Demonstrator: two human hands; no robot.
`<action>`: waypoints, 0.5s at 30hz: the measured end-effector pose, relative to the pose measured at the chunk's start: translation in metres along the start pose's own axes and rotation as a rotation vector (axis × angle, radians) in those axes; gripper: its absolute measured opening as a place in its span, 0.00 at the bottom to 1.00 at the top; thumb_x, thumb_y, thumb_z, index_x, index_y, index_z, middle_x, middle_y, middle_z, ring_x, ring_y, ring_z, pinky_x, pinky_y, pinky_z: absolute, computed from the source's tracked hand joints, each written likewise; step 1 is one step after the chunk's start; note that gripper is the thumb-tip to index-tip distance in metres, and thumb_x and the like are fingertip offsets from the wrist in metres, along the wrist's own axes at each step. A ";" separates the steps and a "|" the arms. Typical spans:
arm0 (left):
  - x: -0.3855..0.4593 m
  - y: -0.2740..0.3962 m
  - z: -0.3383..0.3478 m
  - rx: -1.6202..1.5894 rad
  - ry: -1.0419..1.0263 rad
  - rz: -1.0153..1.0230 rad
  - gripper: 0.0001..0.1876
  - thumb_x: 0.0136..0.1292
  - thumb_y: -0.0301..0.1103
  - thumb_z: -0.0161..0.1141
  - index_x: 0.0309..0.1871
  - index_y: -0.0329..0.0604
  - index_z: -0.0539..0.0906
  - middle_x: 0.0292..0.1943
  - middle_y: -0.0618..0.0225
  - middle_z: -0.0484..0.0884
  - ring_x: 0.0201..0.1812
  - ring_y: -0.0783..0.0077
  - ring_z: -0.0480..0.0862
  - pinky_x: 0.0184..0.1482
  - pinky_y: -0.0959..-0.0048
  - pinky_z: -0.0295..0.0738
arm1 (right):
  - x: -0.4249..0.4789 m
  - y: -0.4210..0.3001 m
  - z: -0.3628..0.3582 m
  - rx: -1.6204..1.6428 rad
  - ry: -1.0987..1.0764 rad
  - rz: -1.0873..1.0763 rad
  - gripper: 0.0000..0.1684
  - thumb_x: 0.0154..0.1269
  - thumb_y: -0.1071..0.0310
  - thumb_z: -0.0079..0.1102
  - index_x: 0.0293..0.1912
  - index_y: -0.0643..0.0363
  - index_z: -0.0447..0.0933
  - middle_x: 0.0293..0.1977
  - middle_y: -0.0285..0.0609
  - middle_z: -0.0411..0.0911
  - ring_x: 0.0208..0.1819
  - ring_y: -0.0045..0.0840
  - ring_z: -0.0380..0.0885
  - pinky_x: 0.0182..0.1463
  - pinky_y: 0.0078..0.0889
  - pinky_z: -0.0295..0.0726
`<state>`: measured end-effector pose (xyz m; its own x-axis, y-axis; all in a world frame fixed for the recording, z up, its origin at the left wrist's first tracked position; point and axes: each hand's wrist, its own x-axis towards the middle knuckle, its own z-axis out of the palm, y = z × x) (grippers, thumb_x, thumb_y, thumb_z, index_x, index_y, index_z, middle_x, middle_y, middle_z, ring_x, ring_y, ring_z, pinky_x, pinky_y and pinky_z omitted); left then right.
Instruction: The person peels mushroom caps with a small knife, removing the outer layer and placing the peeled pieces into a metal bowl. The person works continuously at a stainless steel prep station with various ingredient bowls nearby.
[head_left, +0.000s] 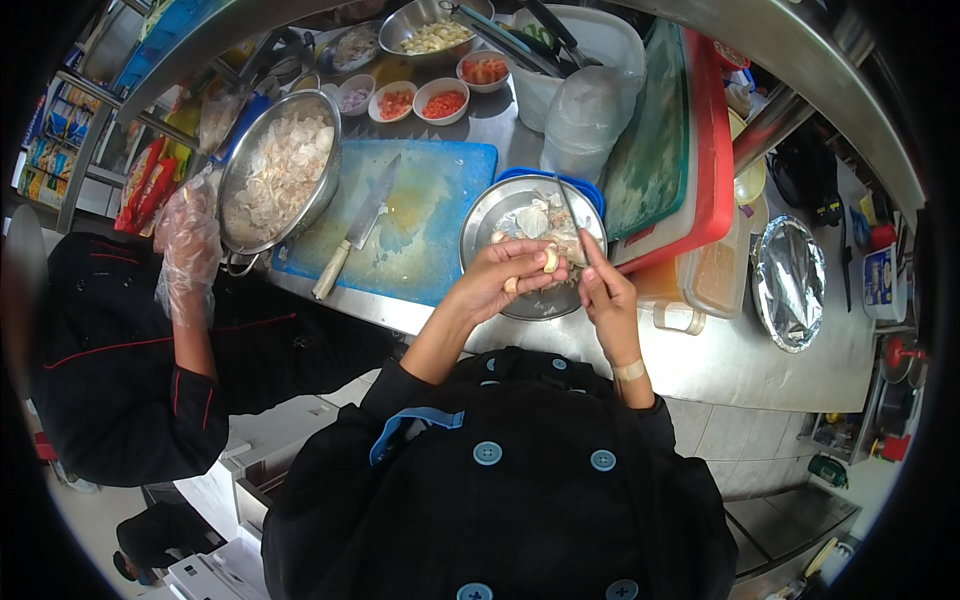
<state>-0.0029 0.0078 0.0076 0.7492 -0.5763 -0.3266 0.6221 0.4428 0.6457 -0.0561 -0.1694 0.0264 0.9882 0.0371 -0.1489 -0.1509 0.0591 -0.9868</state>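
Note:
Between the fingertips of my left hand (504, 277) is a pale garlic clove (551, 259); a second clove (511, 285) sits against its lower fingers. My right hand (609, 300) grips a knife (568, 206), its narrow blade pointing up and away over a round metal bowl (474, 232). Garlic and papery skins (532, 220) lie in that bowl, beneath both hands. Left of it, a chef's knife (364, 217) with a pale handle rests on a blue cutting board (442, 169). A steel colander (332, 180) full of garlic and skins (281, 169) stands at the board's left end.
A co-worker's plastic-gloved hand (187, 240) is beside the colander. Small bowls of chopped tomato (440, 103) stand behind the board. A plastic tub (634, 45) with utensils, upright green (649, 150) and red (709, 150) cutting boards, food containers (716, 277) and a foil-covered dish (789, 283) are to the right.

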 end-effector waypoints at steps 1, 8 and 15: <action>-0.001 0.001 -0.001 0.020 -0.013 -0.009 0.16 0.63 0.27 0.52 0.52 0.30 0.71 0.46 0.54 0.77 0.46 0.62 0.80 0.49 0.78 0.78 | 0.002 0.002 -0.004 -0.003 0.023 -0.004 0.23 0.67 0.68 0.45 0.62 0.51 0.63 0.24 0.27 0.65 0.24 0.10 0.58 0.29 0.12 0.62; 0.000 0.004 -0.001 -0.044 0.017 0.052 0.17 0.63 0.25 0.52 0.55 0.31 0.70 0.47 0.54 0.77 0.48 0.64 0.80 0.50 0.78 0.78 | 0.001 0.013 -0.004 -0.113 -0.065 -0.038 0.23 0.67 0.66 0.45 0.61 0.56 0.62 0.25 0.31 0.67 0.26 0.12 0.63 0.31 0.14 0.66; 0.004 -0.008 -0.012 -0.154 0.076 0.070 0.15 0.63 0.23 0.50 0.53 0.30 0.70 0.46 0.59 0.77 0.46 0.67 0.80 0.50 0.77 0.78 | -0.005 0.005 0.010 -0.200 -0.111 -0.031 0.20 0.66 0.68 0.47 0.58 0.53 0.63 0.40 0.45 0.77 0.36 0.25 0.76 0.40 0.23 0.72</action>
<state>-0.0025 0.0105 -0.0074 0.8033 -0.4894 -0.3394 0.5909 0.5833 0.5573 -0.0621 -0.1592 0.0229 0.9814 0.1485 -0.1216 -0.1014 -0.1366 -0.9854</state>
